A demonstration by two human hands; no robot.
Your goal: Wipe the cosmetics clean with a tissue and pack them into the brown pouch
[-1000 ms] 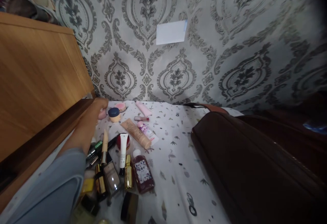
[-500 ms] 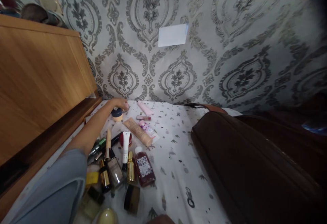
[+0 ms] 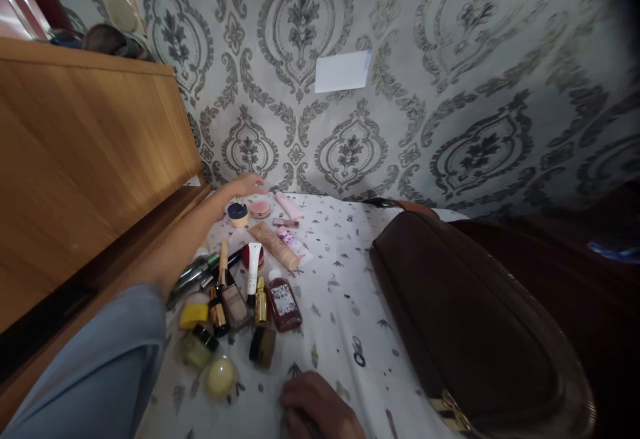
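L hand [image 3: 249, 185] open, empty, hovering at 12 o'clock of pink compact [image 3: 259, 209]: prob light, hard, slick, so pinch rim w/ fingertips; R hand [image 3: 320, 407] rests loosely curled, empty.

no legible text anywhere

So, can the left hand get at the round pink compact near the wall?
Probably yes: the left hand hovers just above the round pink compact, with nothing between them.

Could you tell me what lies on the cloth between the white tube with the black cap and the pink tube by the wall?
In the head view, a tan tube lies slantwise between the white tube and the pink tube, with a small pink-and-white tube beside it.
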